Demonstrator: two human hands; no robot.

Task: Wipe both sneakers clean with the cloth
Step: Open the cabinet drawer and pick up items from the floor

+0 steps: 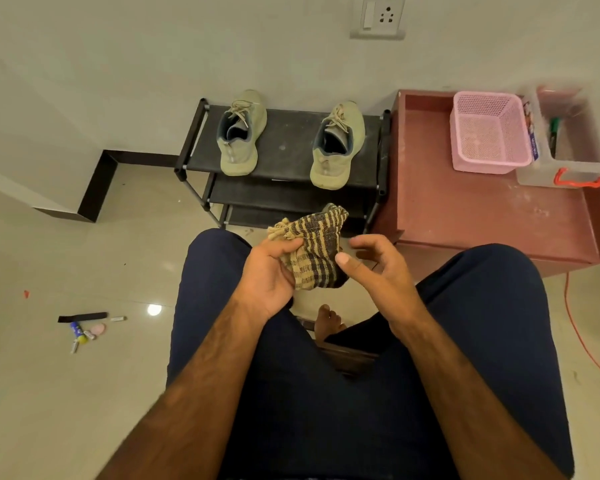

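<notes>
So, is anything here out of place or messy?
Yes: a black strip and a few small items lie loose on the floor at the left. The top shelf of the shoe rack looks dusty between the left sneaker and the right sneaker. Nothing seems spilled or broken.

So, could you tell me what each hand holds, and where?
The left hand grips the striped cloth by its bunched left edge; the right hand holds nothing.
</notes>
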